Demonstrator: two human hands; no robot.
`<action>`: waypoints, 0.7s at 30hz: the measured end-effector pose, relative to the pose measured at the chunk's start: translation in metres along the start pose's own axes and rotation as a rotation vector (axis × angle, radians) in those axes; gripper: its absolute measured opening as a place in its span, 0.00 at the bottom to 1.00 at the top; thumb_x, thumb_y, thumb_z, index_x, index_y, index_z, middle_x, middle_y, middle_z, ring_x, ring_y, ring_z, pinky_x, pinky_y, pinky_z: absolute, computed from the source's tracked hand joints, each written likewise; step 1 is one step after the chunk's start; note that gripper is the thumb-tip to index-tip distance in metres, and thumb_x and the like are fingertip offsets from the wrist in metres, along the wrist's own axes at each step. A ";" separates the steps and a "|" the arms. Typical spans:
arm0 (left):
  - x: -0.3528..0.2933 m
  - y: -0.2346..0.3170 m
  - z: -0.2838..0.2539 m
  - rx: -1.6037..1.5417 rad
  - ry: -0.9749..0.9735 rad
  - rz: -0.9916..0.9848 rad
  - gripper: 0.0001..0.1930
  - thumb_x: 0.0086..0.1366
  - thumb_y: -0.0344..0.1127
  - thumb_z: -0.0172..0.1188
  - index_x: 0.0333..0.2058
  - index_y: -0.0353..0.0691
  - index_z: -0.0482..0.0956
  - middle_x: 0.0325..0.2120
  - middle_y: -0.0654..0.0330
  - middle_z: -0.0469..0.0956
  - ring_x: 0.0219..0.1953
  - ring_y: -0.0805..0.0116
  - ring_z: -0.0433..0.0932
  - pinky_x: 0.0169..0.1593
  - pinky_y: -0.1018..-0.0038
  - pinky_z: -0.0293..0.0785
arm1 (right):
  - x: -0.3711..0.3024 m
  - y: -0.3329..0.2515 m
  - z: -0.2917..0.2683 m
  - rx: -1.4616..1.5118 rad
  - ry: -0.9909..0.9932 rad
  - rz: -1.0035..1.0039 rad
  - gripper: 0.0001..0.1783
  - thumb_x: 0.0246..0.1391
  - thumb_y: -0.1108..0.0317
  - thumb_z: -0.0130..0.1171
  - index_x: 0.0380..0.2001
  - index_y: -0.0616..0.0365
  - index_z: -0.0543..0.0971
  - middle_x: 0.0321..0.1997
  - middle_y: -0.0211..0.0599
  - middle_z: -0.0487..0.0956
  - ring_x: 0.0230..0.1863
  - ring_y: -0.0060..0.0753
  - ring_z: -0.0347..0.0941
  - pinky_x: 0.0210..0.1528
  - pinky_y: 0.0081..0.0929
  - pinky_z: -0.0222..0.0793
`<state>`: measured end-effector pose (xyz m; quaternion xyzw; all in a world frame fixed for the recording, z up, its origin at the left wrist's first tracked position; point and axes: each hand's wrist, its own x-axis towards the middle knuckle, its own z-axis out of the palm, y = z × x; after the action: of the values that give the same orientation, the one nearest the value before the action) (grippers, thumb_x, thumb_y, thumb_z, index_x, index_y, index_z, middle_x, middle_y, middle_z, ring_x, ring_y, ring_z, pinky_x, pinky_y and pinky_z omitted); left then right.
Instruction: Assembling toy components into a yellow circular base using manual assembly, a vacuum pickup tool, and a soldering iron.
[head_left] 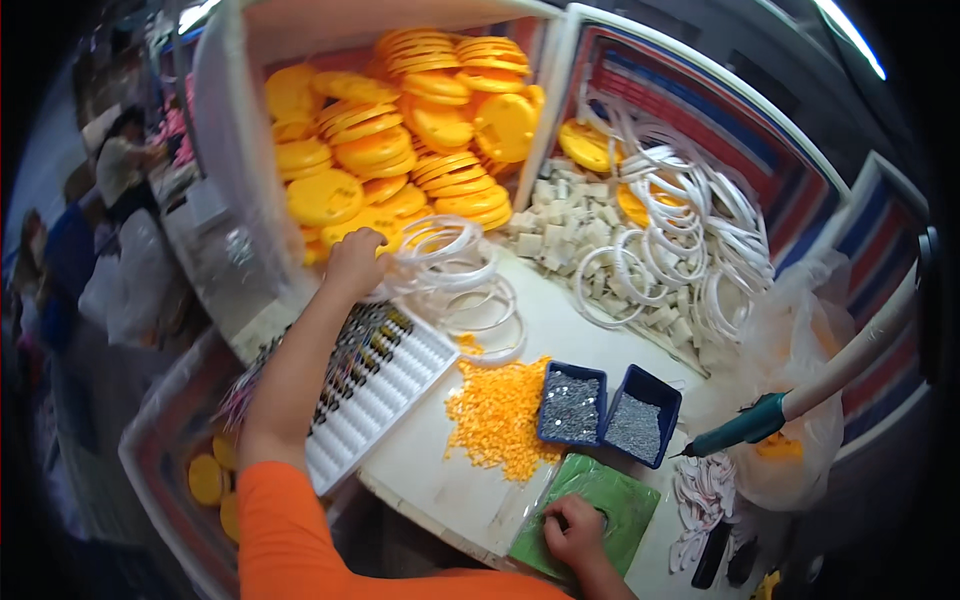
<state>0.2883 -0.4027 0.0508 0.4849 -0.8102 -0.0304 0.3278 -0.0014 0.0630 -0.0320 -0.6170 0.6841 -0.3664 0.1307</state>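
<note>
Fetching: my left hand (355, 262) grips a yellow disc (372, 222) at upper centre; right hand (572, 530) presses fingertips on the green pad (620, 500); next, lift it clear

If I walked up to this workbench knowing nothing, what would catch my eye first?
Most likely the heap of bright yellow discs filling the white bin at the back, where the left hand reaches in at its front edge. Next, the tangle of white rings in the bin to the right, and the pile of small yellow bits on the table beside two blue trays of tiny grey parts. The right hand rests on a green mat nearest the person.
</note>
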 end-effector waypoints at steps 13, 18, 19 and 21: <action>0.071 -0.035 0.006 0.165 0.054 -0.055 0.23 0.61 0.45 0.65 0.51 0.37 0.82 0.43 0.48 0.85 0.46 0.51 0.84 0.53 0.58 0.78 | -0.004 -0.016 -0.009 0.086 -0.074 0.117 0.07 0.55 0.67 0.59 0.33 0.60 0.81 0.30 0.50 0.79 0.33 0.55 0.77 0.37 0.47 0.72; 0.059 -0.034 -0.076 -0.252 0.310 -0.062 0.16 0.70 0.38 0.57 0.50 0.34 0.81 0.42 0.49 0.85 0.46 0.57 0.84 0.50 0.65 0.78 | 0.003 -0.007 -0.002 0.088 -0.024 0.029 0.04 0.47 0.70 0.63 0.28 0.56 0.83 0.29 0.42 0.81 0.31 0.46 0.80 0.35 0.38 0.76; 0.055 -0.022 -0.084 -0.310 0.348 -0.084 0.14 0.72 0.36 0.56 0.50 0.34 0.80 0.41 0.50 0.85 0.45 0.59 0.84 0.50 0.68 0.78 | 0.002 -0.005 -0.002 0.059 -0.016 0.022 0.04 0.47 0.70 0.63 0.28 0.56 0.83 0.29 0.42 0.82 0.31 0.47 0.80 0.35 0.38 0.77; 0.033 0.001 -0.092 -0.314 0.314 -0.120 0.13 0.74 0.34 0.54 0.49 0.33 0.80 0.41 0.51 0.85 0.45 0.62 0.84 0.49 0.71 0.77 | 0.001 0.004 0.001 0.062 0.048 -0.066 0.03 0.46 0.73 0.63 0.27 0.58 0.82 0.28 0.42 0.81 0.28 0.42 0.79 0.31 0.33 0.74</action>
<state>0.3282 -0.4044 0.1397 0.4742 -0.7042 -0.0996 0.5190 -0.0039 0.0612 -0.0351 -0.6258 0.6546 -0.4064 0.1213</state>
